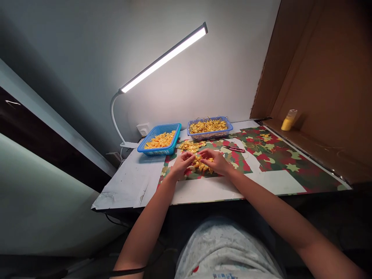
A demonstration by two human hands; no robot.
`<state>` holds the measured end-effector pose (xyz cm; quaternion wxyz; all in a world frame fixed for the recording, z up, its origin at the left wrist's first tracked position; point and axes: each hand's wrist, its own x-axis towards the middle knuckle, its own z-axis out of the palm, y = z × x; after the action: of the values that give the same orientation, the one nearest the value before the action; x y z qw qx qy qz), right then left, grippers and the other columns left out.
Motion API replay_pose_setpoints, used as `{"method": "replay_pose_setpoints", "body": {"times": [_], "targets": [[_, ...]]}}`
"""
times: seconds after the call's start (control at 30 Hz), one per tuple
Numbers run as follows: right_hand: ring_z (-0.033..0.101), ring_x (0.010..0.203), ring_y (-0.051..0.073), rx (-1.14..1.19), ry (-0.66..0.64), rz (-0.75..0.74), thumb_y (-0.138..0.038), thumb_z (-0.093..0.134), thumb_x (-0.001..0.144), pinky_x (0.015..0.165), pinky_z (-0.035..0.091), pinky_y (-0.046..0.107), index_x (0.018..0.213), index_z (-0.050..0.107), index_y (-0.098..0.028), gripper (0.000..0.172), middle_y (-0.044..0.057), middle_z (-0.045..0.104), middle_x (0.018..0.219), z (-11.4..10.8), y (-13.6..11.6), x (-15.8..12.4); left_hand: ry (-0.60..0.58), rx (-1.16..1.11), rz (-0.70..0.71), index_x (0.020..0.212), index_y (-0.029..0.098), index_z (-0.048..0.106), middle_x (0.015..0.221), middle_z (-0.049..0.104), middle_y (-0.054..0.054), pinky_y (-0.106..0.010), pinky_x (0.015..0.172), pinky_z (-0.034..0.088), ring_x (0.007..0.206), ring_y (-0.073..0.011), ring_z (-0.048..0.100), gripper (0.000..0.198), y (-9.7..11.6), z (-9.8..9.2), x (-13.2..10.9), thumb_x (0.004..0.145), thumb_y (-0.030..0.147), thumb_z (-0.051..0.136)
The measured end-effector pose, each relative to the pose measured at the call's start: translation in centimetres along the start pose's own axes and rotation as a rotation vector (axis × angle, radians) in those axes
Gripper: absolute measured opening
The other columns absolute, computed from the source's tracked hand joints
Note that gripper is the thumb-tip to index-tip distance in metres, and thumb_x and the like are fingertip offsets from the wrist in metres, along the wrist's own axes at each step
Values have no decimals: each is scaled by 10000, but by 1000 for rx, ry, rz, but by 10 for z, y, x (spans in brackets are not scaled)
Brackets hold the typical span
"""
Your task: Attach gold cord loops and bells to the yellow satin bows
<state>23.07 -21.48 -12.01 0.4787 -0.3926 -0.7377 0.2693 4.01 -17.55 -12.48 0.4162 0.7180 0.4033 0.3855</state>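
Observation:
Both hands rest on the table over a small pile of yellow folded paper pieces (203,166). My left hand (182,162) is curled, its fingertips pinched at the pile's left side. My right hand (216,159) lies over the pile's right side with fingers bent onto the pieces. What each pinch holds is too small to make out. A second loose heap of yellow pieces (190,145) lies just beyond the hands.
Two blue baskets stand at the back: the left basket (151,149) holds flat yellow pieces, the right basket (229,124) holds stringy ones. A camouflage-patterned sheet (279,155) covers the table. A pink pen-like tool (236,149), a yellow bottle (289,120), a desk lamp (162,60) and a cardboard wall (319,69) surround the spot.

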Motion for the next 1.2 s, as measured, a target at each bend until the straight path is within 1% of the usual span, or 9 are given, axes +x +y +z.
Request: {"method": "replay_pose_setpoints", "body": {"times": [0.17,0.33,0.43,0.53,0.63,0.77,0.87,1.03,1.2], "targets": [[659,757,161,23,-6,10,-233,581,817,738,539,307,852,627,-180,79,29,693,812,6,4,0,-47,-32,82,995,181,572,779,630,-21,-238,611,465,683,-123,576,435,9,1,-7,801,570,586],[638,719,150,-31,-27,6,-136,553,778,699,515,282,777,646,-170,100,25,691,764,3,4,0,-85,107,166,810,175,599,763,607,-9,-248,647,421,683,-119,508,236,20,0,-12,773,403,646],[618,671,138,-80,-59,-1,-99,546,766,658,492,264,759,650,-170,126,17,684,734,2,4,-1,-108,184,182,762,182,577,732,586,2,-251,647,401,691,-127,489,182,23,-2,-14,763,356,631],[604,667,135,-143,-92,-16,-89,546,784,656,474,260,759,641,-171,128,18,674,735,3,4,-1,-143,230,183,750,180,558,704,572,4,-245,617,380,676,-130,485,184,23,-2,-14,769,355,610],[588,721,153,-226,-115,-33,-117,553,828,688,456,280,789,615,-172,92,38,663,786,3,6,0,-162,244,188,745,177,538,704,559,2,-239,606,373,668,-127,478,209,22,-2,-15,795,374,586],[541,850,211,-356,-144,-57,-195,558,882,794,415,358,814,577,-174,73,81,634,876,2,7,0,-178,240,200,741,175,525,710,551,4,-234,614,380,664,-120,472,264,21,-2,-15,825,421,568],[512,920,229,-418,-192,-85,-211,533,909,858,385,386,844,567,-181,78,84,620,919,0,5,-1,-183,238,206,756,173,533,721,558,2,-231,618,384,669,-120,479,289,20,-3,-15,842,448,562],[476,951,231,-474,-234,-119,-256,531,921,858,386,371,883,547,-192,77,79,604,957,-4,0,-5,-173,255,227,761,174,551,738,580,-2,-239,648,402,689,-124,502,298,19,-4,-14,838,460,586],[471,964,238,-517,-270,-118,-203,512,921,890,371,397,873,529,-196,51,73,602,944,-4,2,-5,-171,296,248,766,178,573,739,596,-5,-247,647,415,690,-132,519,271,15,-6,-11,829,439,606]]}}
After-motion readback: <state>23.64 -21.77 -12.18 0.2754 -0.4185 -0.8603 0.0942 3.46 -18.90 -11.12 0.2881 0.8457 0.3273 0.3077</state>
